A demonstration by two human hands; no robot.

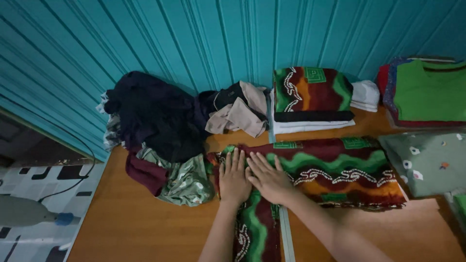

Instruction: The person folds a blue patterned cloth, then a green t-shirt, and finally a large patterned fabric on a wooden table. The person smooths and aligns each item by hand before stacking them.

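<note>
A patterned cloth (340,170) in dark red, green and orange lies spread on the wooden table (136,228), with one part hanging down toward me. My left hand (234,177) and my right hand (269,179) press flat on its left end, side by side, fingers together and pointing away from me. Neither hand grips anything.
A heap of unfolded dark and beige clothes (160,121) sits at the back left. A folded stack (310,99) topped by a matching patterned cloth stands behind. Folded green and red garments (427,92) and a grey-green flowered piece (427,162) lie right. A teal corrugated wall (194,39) backs the table.
</note>
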